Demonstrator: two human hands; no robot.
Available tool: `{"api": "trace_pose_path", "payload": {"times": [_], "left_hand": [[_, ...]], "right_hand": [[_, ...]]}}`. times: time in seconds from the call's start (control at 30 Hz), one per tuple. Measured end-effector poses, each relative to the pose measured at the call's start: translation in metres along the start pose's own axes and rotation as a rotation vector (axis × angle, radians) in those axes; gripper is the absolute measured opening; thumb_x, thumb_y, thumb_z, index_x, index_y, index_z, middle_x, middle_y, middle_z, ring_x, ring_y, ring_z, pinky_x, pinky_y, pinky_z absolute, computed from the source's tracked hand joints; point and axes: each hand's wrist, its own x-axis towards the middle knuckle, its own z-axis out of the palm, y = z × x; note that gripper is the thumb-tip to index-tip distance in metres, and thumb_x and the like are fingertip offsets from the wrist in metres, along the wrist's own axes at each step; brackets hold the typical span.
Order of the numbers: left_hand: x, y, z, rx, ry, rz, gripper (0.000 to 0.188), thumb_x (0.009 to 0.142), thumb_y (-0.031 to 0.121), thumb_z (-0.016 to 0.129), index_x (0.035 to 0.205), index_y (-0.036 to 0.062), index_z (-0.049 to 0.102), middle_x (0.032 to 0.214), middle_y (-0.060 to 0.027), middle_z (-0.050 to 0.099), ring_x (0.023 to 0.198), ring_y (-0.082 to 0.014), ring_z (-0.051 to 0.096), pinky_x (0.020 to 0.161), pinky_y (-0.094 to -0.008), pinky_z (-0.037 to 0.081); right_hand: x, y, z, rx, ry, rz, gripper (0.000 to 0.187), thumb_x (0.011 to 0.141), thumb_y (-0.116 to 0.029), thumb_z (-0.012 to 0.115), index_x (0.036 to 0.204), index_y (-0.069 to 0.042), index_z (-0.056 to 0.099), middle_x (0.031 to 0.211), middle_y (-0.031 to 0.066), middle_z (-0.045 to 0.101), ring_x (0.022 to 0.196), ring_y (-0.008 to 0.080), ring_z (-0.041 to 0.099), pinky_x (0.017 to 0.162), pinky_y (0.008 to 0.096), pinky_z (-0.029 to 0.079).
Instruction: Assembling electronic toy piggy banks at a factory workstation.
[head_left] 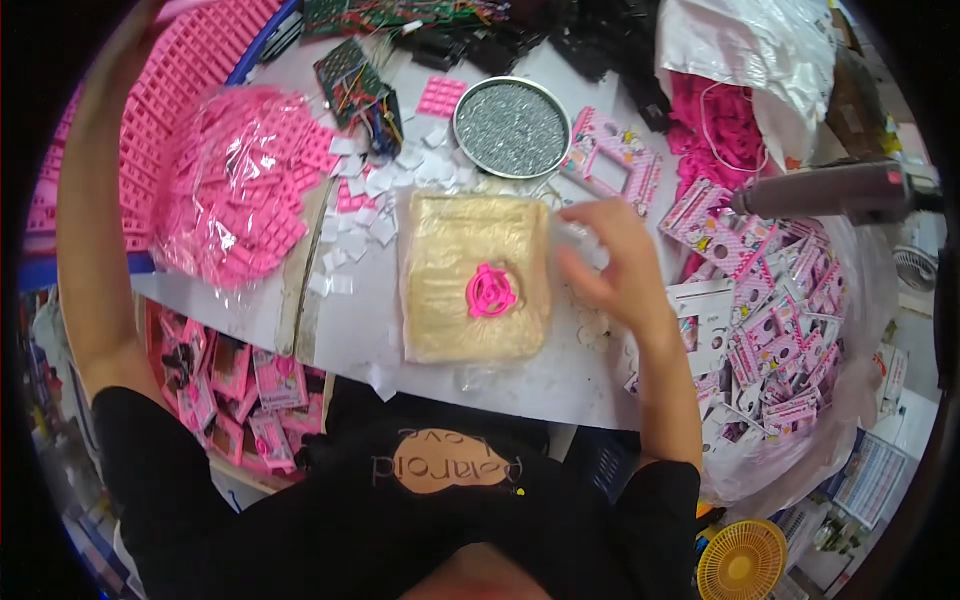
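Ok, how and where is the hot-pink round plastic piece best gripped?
I'd pinch the hot-pink, round, openwork plastic piece across its outer rim, from above and the right. It seems to lie flat on the tan, plastic-wrapped pad with its rim uncovered, and the right grip is on that side.

The light is bright, the right fingers (592,213) blurred, edges warped.
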Motion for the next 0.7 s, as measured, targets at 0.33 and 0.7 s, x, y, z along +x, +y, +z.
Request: {"api": "trace_pose_path", "payload": {"times": [0.33,0.7], "left_hand": [[-0.269,-0.061,0.061,-0.507,-0.032,-0.264,0.036,0.097,0.018,0.057,0.126,-0.0009,0.050,0.079,0.0005,0.052,0.055,-0.0044,0.038,0.047,-0.0207,0.029],[-0.307,-0.078,0.076,-0.573,-0.149,-0.333,0.027,0.106,0.018,0.050,0.127,0.0019,0.048,0.087,-0.0029,0.059,0.056,-0.0056,0.043,0.051,-0.0212,0.034]], "right_hand": [[-0.008,-0.040,0.052,-0.193,-0.096,0.005,0.011,0.082,-0.013,0.072,0.083,-0.006,0.065,0.078,0.0089,0.065,0.075,0.0288,0.061,0.065,0.0411,0.051],[-0.004,-0.039,0.042,-0.175,-0.162,0.116,0.018,0.082,-0.017,0.071,0.095,-0.006,0.067,0.088,0.0069,0.067,0.086,0.0289,0.063,0.072,0.0411,0.052]]}}
